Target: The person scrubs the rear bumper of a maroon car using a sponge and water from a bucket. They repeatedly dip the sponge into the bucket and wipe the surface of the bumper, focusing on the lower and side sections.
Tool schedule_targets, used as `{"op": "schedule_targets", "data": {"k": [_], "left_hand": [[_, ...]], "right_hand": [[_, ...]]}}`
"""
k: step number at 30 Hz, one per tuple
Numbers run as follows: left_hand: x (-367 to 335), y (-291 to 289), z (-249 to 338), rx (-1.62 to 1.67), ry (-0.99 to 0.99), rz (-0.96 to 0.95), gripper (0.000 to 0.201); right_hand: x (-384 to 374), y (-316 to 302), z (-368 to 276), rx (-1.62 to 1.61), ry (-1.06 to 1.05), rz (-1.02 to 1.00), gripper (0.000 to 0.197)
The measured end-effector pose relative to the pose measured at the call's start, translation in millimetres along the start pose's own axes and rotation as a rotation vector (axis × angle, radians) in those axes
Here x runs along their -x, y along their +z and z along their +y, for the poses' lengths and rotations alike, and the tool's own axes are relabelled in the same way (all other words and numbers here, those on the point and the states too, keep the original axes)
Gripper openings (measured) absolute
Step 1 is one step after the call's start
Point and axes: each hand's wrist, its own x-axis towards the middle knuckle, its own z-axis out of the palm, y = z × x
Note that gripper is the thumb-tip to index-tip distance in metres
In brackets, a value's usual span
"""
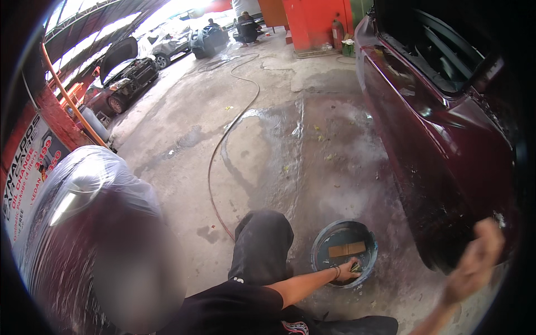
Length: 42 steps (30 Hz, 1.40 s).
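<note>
A round dark blue-grey tub (318,245) with water in it stands on the wet floor in front of me. A flat brown rectangular piece (347,249) lies inside it. My left hand (348,270) reaches down into the tub near its right side, a band round the wrist. Its fingers are closed around a small dark greenish thing whose kind I cannot make out. My right hand (475,261) is raised beside the dark red car body (441,162). It is somewhat blurred, with fingers stretched out and nothing seen in them; whether it touches the panel I cannot tell.
A long hose (210,178) snakes over the concrete floor. Close on my left stands a plastic-covered dark red body (106,173). Farther back are a car with raised hood (125,75), a crouching person (247,29), a red pillar (312,25) and a fire extinguisher (338,34).
</note>
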Motion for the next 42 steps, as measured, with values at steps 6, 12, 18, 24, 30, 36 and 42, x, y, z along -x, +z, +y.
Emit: {"op": "schedule_targets", "data": {"k": [6, 12, 18, 24, 30, 36, 42], "left_hand": [[-18, -16, 37, -0.015, -0.252, 0.051, 0.063], [-15, -56, 10, 0.048, -0.406, 0.181, 0.06], [-13, -69, 17, 0.032, -0.373, 0.202, 0.062], [20, -51, 32, 0.075, -0.159, 0.372, 0.075], [36, -29, 56, -0.072, 0.015, 0.125, 0.078], [61, -86, 109, -0.111, -0.04, -0.209, 0.079], [39, -111, 77, -0.461, -0.013, 0.076, 0.047]], "right_hand": [[216, 190, -87, -0.248, 0.781, -0.566, 0.019], [319, 285, -91, 0.032, 1.037, -0.975, 0.031], [361, 314, -66, -0.159, 1.541, -0.86, 0.06], [336, 286, -103, -1.221, 2.099, -0.044, 0.085], [320, 275, -131, -1.262, 2.087, 0.267, 0.109], [393, 283, -72, -1.226, 2.084, 0.145, 0.075], [452, 329, -33, -0.229, 1.874, -0.741, 0.077]]}}
